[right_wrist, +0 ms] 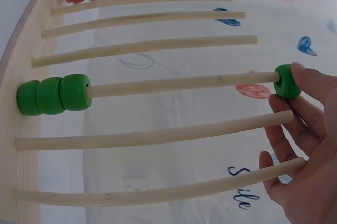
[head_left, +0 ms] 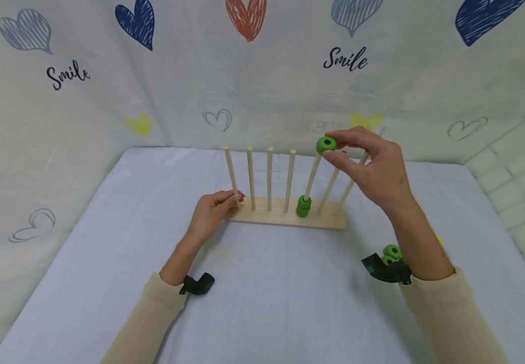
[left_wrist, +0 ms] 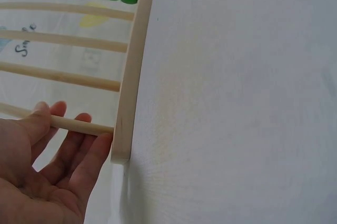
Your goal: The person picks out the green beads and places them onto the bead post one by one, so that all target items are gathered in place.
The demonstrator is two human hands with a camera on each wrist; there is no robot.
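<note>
A wooden peg rack with a flat base board (head_left: 271, 218) and a row of several upright pegs stands on the table. Three green beads (right_wrist: 52, 95) are stacked at the foot of the fifth peg from the left. My right hand (head_left: 378, 164) pinches another green bead (right_wrist: 287, 82) between thumb and fingers, at the top end of that same peg (right_wrist: 184, 84). The tip appears to be at or just inside the bead's hole. With thumb and fingers, my left hand (head_left: 208, 213) holds the leftmost peg (left_wrist: 79, 125) low down, close to the base board.
More green beads (head_left: 392, 251) lie at the right, partly hidden by my right forearm and wrist camera (head_left: 387, 269). A bit of something yellow (head_left: 439, 241) shows behind that forearm. A white sheet (head_left: 271, 91) printed with hearts hangs behind the table (head_left: 280, 303).
</note>
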